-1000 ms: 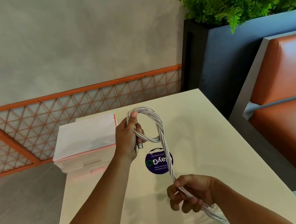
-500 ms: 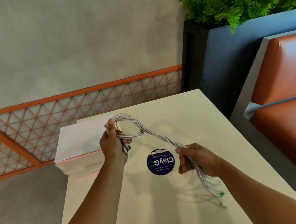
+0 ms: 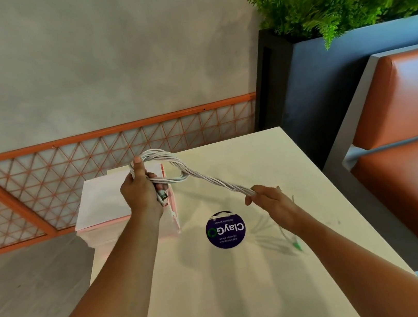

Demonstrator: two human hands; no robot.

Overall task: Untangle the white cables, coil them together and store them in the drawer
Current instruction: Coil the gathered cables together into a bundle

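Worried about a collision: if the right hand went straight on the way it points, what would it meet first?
Probably the loop of white cables held by the left hand: the right hand points up-left along the twisted strand it grips. Depth is uncertain.

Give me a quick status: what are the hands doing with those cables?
Left hand grips white cables at the loop. Right hand pinches their twisted run. Nothing blocking.

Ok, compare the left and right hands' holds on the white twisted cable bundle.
The left hand grips the looped end, thumb up; the right hand grips the straight twisted stretch. The left hand is farther out than the right hand. Both hold one white twisted cable bundle.
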